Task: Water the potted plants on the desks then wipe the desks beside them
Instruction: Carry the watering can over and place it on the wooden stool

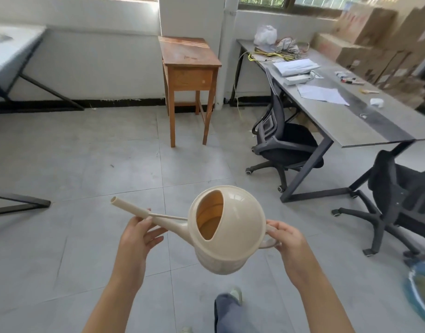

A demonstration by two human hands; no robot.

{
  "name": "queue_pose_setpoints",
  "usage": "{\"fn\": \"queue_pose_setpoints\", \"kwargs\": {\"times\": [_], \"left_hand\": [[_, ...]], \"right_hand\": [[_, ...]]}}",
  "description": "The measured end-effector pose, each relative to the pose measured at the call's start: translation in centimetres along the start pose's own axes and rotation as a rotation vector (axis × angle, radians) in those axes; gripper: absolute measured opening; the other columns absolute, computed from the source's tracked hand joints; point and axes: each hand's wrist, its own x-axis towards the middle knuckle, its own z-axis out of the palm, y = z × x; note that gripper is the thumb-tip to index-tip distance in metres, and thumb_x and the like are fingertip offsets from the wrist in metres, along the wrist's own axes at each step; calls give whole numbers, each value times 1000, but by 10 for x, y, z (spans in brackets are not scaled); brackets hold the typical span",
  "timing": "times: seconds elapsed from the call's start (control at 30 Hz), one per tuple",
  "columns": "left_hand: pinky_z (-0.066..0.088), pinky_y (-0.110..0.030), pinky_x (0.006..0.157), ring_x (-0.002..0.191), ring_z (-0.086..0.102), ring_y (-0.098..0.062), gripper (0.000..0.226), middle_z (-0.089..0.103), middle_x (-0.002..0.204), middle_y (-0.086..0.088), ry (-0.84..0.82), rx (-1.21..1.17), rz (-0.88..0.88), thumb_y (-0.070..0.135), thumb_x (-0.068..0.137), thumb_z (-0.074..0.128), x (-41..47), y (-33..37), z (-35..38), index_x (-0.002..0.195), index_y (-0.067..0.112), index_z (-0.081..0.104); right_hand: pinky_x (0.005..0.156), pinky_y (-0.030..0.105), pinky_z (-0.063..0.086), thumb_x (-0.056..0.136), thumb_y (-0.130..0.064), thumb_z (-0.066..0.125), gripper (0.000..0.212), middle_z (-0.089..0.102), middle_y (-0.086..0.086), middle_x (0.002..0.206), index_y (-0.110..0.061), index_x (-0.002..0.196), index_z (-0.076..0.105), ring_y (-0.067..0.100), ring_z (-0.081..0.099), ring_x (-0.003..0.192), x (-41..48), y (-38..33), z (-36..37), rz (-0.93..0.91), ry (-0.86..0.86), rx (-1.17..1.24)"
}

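Note:
A cream plastic watering can (233, 227) hangs in front of me above the tiled floor, its long spout pointing up and to the left. My right hand (287, 239) grips the handle on the can's right side. My left hand (138, 234) holds the spout from below, thumb and fingers around it. The can's top opening faces me and its inside looks tan. No potted plant is in view. A long grey desk (346, 121) stands at the right with papers and cables on it.
A small wooden side table (189, 56) stands ahead by the wall. Two black office chairs (283, 145) (399, 200) sit at the grey desk. Cardboard boxes (374, 37) are stacked at the far right. Another desk (12, 51) is at the left. A blue-green basin (423, 284) lies at the right edge.

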Motion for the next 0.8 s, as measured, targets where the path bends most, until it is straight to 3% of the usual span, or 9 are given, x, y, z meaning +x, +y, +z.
{"fn": "queue_pose_setpoints", "kwargs": {"times": [0.13,0.3,0.47,0.6,0.7,0.77,0.8], "left_hand": [[45,-37,81,90,63,-28,19,63,93,-7,33,-10,-5,15,96,37,43,0,46,89,17,55],[47,-37,79,92,66,-29,10,65,100,-12,74,-21,54,19,90,46,97,3,112,88,17,55],[47,-39,79,94,64,-30,12,65,104,-13,177,-96,86,19,91,44,146,14,183,92,17,56],[48,-38,79,94,64,-28,14,66,100,-6,221,-138,122,18,89,46,183,25,228,98,20,56],[47,-38,80,97,64,-27,16,66,100,-4,194,-121,132,19,86,49,212,33,249,99,22,57],[47,-38,80,98,65,-27,17,67,102,-4,182,-107,135,20,86,48,234,37,259,99,22,57],[47,-37,79,98,65,-27,19,67,102,-4,176,-106,135,22,84,48,242,39,262,100,22,57]], "right_hand": [[83,31,40,47,-36,66,33,74,-5,96,-9,65,66,16,61,102,62,-20,-24,2,-22,17],[95,39,40,56,-26,65,29,70,5,104,-1,71,66,26,58,110,148,-48,-63,-23,-46,43],[107,47,32,68,-22,64,25,67,9,112,1,77,66,22,56,111,231,-84,-95,-55,-109,42],[106,47,35,75,-17,63,15,66,15,111,-4,81,70,28,57,111,292,-111,-114,-32,-169,43],[92,36,41,77,-17,63,8,68,9,101,-15,76,71,25,58,104,328,-130,-123,-61,-202,32],[83,29,41,71,-25,62,13,69,3,97,-18,76,72,20,58,98,352,-140,-127,-72,-223,12],[85,30,42,69,-27,61,17,69,4,99,-18,78,72,21,59,99,360,-145,-127,-75,-229,8]]}}
